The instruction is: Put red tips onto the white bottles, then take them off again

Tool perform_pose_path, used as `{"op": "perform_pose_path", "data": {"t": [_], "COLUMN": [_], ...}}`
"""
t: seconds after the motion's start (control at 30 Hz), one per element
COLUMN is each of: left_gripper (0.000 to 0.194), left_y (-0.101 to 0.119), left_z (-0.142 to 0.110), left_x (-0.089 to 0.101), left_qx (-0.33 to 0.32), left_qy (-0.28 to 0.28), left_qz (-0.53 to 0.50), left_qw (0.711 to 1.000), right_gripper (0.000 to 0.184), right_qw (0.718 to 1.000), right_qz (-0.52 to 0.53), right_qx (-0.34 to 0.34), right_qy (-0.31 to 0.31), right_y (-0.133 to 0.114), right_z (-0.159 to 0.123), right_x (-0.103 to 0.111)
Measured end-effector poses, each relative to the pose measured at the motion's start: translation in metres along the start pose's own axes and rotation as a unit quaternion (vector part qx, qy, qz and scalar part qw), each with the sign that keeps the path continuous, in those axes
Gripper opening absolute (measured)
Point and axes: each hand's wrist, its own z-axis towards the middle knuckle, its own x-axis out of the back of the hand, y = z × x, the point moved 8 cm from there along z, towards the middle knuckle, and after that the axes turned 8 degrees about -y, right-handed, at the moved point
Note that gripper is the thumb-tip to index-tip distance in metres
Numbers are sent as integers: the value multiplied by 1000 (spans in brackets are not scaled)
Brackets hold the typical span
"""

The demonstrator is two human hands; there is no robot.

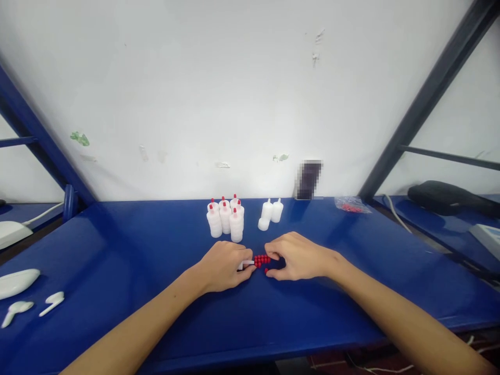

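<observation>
My left hand (227,264) is closed on a white nozzle cap (248,262), whose narrow tip points right; the hand hides much of it. Just right of that tip, several small red caps (262,259) stand grouped on the blue table. My right hand (299,256) curves around their right side, thumb and forefinger apart. A single red cap (266,271) is at its thumb tip. Behind my left hand stand several white squeeze bottles (236,228) with red tips. Farther right are two white bottles (277,211) with bare nozzles and a short white round piece (263,224).
The blue table (156,312) meets a white wall. A clear bag (352,206) of red pieces lies at the back right. White earbuds (52,302) and a white case (19,284) lie at the left. A blurred dark object (308,179) leans against the wall.
</observation>
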Motion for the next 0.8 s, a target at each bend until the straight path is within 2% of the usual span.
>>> {"op": "perform_pose_path", "data": {"t": [0.17,0.33,0.57,0.8], "left_gripper": [23,27,18,22], "left_y": [-7,-22,-24,-21], "left_z": [-6,-11,-7,-13], "left_x": [6,13,10,13], "left_qx": [3,40,51,38], "left_qy": [13,43,9,21], "left_qz": [-87,-164,-126,-95], "left_qw": [996,985,991,994], "right_gripper": [42,45,42,41], "right_qw": [999,993,992,990], "right_qz": [35,108,112,126], "right_qx": [-24,-39,-26,-26], "right_qy": [2,-41,-47,-55], "right_y": [12,20,23,24], "right_z": [4,9,12,14], "right_x": [0,-11,-13,-14]}}
